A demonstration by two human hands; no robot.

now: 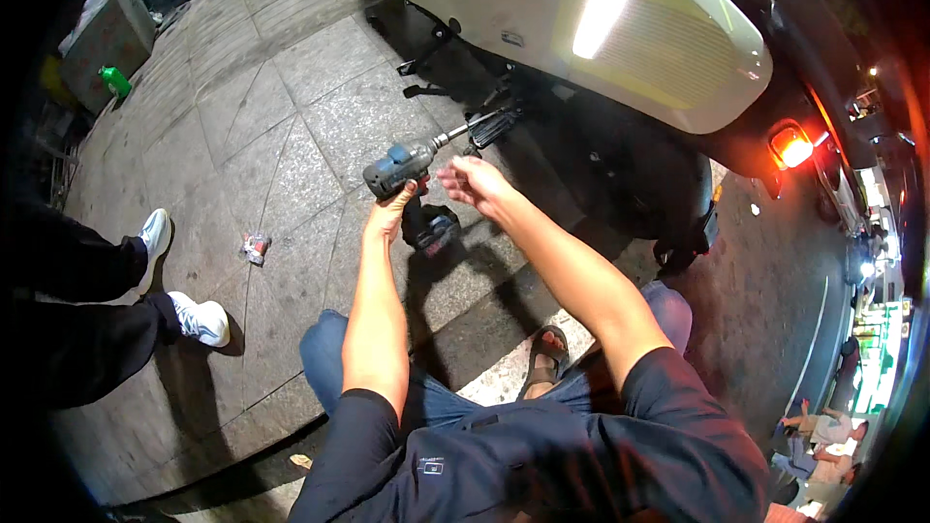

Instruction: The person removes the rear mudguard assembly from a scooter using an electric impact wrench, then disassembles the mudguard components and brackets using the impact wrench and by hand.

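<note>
A scooter (678,48) with a pale side panel is the landmark here, its orange-red rear lamp (794,148) glowing at its tail end. Beside the scooter's underside, in front of its dark rear wheel area, a blue-and-black cordless power driver (392,169) is held above the pavement (242,126). Its long steel shank (451,136) points toward a dark ribbed part (494,128) under the scooter; whether the tip touches that part I cannot tell. The left hand (389,211), reaching in toward the scooter, has its fingers wrapped around the driver's grip, below which hangs the battery pack (438,235). The right hand (475,182), nearer the scooter than the left, is just beside the grip, its fingers loosely curled, slightly spread and holding nothing.

Well away from the scooter, on the pavement off its underside, lies a small red-and-white packet (256,249). Farther from the scooter on that side are another person's white sneakers (201,320), and a green bottle (114,81) stands against a grey box (108,34).
</note>
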